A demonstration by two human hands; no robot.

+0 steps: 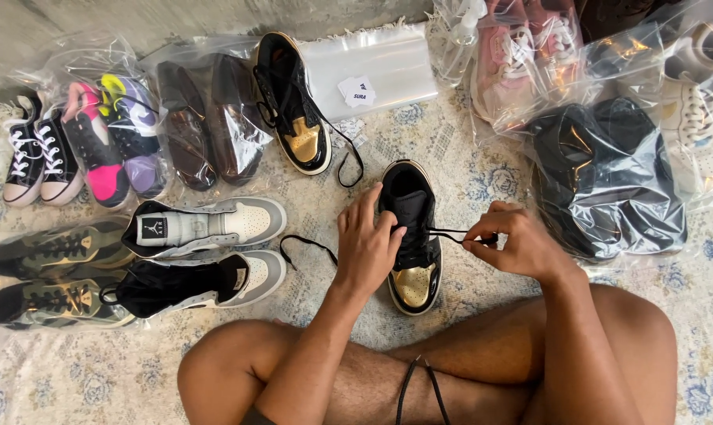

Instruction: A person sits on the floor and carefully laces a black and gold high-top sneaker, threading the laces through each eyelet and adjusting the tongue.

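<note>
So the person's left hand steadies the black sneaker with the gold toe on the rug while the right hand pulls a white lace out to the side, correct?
Not quite: the lace is black, not white, as the head view shows. The rest holds: the left hand steadies the black sneaker with the gold toe on the rug, and the right hand pulls the lace out to the side.

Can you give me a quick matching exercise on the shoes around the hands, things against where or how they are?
Things:
1. black and gold shoe
2. second black and gold shoe
3. grey and black pair
4. brown shoes

Places or states:
A. in a clear bag, far side of the rug
B. lying on their sides, unbagged, left of the left hand
C. steadied by the left hand while the right hand pulls its lace
D. alone beside the flat clear bags, lace trailing

Pairs: 1-C, 2-D, 3-B, 4-A
</note>
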